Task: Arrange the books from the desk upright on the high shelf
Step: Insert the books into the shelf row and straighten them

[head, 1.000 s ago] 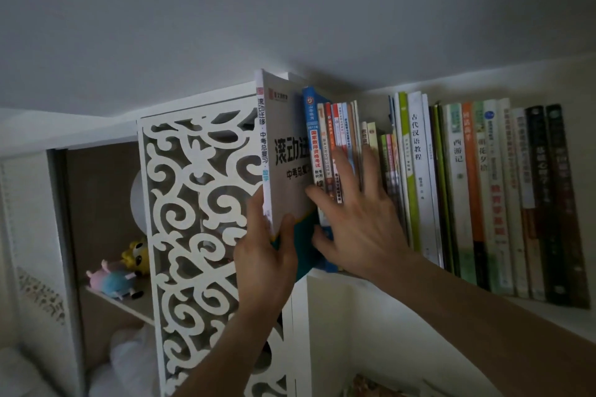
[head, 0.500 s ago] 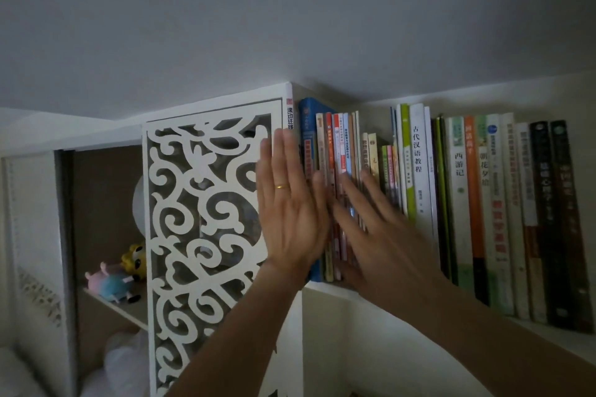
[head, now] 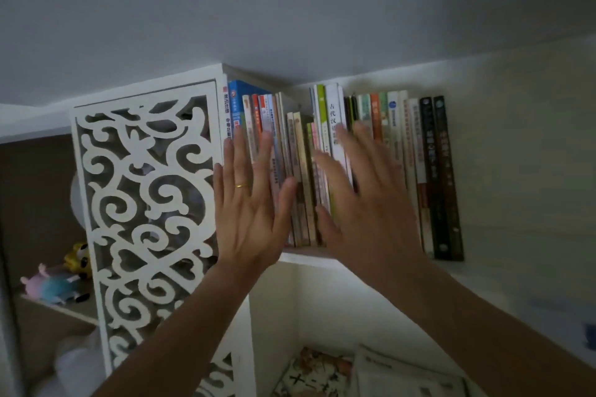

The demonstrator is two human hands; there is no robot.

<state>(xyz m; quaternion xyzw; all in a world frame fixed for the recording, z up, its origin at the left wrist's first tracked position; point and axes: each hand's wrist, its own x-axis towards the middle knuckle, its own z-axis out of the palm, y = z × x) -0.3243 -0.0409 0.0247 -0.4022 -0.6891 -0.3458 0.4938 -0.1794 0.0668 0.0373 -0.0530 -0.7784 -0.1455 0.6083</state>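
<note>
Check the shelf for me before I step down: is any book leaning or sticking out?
Nothing stands out. The books stand upright in one row on the high shelf, with the left hand and right hand flat against their spines.

Books (head: 303, 177) tight against carved panel (head: 145, 203).

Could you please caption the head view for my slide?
Both flat hands, left and right, press upright books on the high shelf.

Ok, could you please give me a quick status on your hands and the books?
Left hand and right hand open, flat against the spines. Books upright on the high shelf. Nothing in the way.
</note>
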